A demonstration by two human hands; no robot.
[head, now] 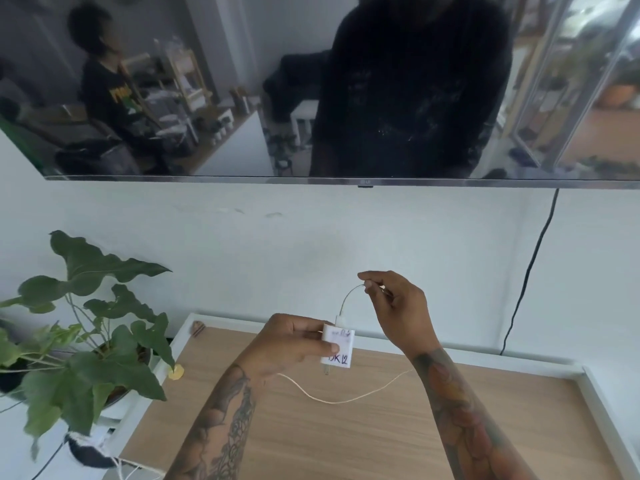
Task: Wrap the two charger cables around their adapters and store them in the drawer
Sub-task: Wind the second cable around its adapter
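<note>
While left hand (298, 344) grips small white rectangular plastic adapter (338, 345), right hand (398, 306) pinches thin white cable (348, 295) above it, up-right.

My left hand (294, 344) grips the adapter (339, 346): white plastic, smooth, semi-gloss, w/ ink scrawl. Cable (346, 398) in my right hand (398, 306) is thin, pale, rubbery-looking. Table top (346, 445): light wood grain, matt, w/ white rim. TV screen (311, 84) glossy, mirror-like. Wall (277, 244) matt white paint.
</note>
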